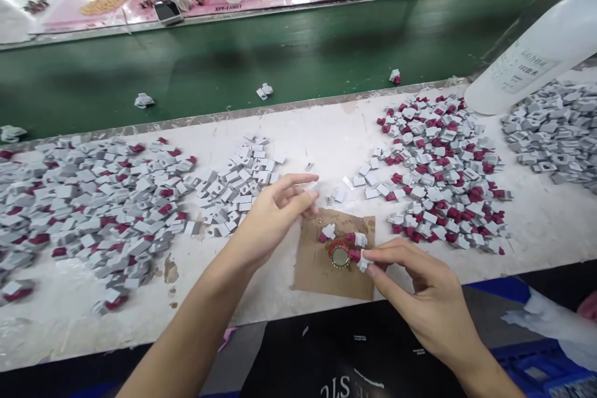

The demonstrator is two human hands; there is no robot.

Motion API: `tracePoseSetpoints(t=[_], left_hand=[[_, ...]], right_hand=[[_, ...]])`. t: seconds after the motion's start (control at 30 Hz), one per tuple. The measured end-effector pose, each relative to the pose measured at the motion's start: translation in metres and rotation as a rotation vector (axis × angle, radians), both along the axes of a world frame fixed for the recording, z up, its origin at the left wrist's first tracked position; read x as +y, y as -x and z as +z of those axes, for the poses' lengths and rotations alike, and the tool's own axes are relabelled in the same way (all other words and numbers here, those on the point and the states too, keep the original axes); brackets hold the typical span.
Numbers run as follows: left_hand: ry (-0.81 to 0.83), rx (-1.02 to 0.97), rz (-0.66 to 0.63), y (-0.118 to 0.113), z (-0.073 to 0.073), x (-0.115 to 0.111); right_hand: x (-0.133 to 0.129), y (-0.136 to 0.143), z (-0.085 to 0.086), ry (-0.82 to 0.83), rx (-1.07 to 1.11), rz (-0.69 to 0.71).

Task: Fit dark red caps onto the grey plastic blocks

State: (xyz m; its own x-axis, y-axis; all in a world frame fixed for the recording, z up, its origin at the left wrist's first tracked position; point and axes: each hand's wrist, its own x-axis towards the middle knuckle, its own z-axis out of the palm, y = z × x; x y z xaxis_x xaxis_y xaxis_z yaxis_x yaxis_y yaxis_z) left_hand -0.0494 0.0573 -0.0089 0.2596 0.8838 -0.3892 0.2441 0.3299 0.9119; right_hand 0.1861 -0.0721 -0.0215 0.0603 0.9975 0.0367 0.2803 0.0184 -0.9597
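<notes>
In the head view, we had the thumb and forefinger of our right hand (426, 298) pinched together on a grey-and-maroon piece (362, 263). Its grey end sat between the fingertips, and its maroon end pointed left, right at the rim of a bottle cap (340, 257); we could not tell whether the two touched. Our left hand (273, 217) hovered past the cardboard's far left corner, fingers curled and thumb close to the forefinger; a pale bit showed at the tips, but we could not tell if they gripped it.

The cap lay on the cardboard (326, 283), with one loose piece (359, 239) crowding it just beyond the held one and another (329, 231) farther left. Across the tabletop (321, 130), a mixed heap (443, 174) stood to the right, near a white bottle (536, 50), and grey blocks (242, 186) lay beyond our left wrist.
</notes>
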Motion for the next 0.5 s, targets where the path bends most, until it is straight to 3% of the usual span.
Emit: tracePoseSetpoints(t=[0.07,0.2,0.5], left_hand=[[-0.149,0.214,-0.028,0.001,-0.004,-0.002],[-0.337,0.537,0.036,0.003,-0.009,-0.003],[-0.307,0.611,-0.078,0.008,-0.010,0.007]], right_hand=[[-0.001,0.001,0.001,0.008,0.005,0.009],[-0.003,0.004,0.001,-0.014,-0.006,0.043],[-0.001,0.005,-0.003,-0.018,-0.040,0.087]])
